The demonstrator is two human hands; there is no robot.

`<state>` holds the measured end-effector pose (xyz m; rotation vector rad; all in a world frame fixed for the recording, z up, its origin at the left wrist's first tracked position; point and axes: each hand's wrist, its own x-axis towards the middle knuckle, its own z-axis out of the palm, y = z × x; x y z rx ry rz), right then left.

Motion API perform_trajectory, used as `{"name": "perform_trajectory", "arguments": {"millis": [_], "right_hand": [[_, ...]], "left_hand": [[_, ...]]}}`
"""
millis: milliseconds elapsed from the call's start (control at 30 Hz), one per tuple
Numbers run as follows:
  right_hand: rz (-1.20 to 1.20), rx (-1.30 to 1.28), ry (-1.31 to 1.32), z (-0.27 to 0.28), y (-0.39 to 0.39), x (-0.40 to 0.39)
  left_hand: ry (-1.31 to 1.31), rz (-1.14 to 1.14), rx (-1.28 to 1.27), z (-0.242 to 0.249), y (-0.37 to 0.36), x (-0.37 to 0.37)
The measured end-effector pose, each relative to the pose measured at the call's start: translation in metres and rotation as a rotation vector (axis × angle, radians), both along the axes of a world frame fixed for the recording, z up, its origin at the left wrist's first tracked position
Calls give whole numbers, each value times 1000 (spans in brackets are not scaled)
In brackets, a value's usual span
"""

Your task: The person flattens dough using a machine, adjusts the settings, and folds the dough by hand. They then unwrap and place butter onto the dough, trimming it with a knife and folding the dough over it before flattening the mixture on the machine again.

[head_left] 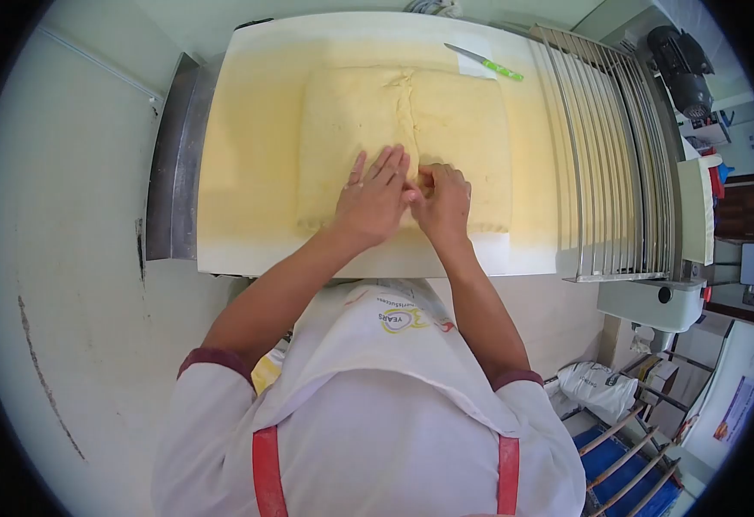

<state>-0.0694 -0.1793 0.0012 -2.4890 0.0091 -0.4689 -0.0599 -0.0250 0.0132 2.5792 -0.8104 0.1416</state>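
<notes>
A wide, pale yellow slab of dough (pixel 355 112) lies on the white and yellow work surface (pixel 248 155), with a rough seam (pixel 407 108) running down its middle. My left hand (pixel 374 194) rests on the dough just left of the seam, palm down, its fingers spread and nothing in it. Close beside it, my right hand (pixel 442 200) is at the lower part of the seam, its fingers curled and pressed together on the dough edge. What lies between those fingertips is too small to make out. The two hands nearly touch at the thumbs.
A knife with a green handle (pixel 504 71) lies beyond the dough's back right corner. A metal wire guard (pixel 605 164) stands at the right, with a dark motor (pixel 680 71) behind it. Along the left edge runs a metal plate (pixel 174 164).
</notes>
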Motion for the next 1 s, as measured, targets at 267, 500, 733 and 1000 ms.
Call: {"name": "perform_trajectory", "arguments": {"millis": [267,500,733,1000], "right_hand": [[58,236,61,-4,-9,4],[44,-15,3,-7,-7,38],[-28,8,-54,3,-7,54],[-13,-52,82,-4,-11,72]], "left_hand": [[178,44,225,12,-3,15],[-47,28,121,-12,-10,47],[81,29,43,9,-15,67],[151,26,49,-2,-10,91]]}}
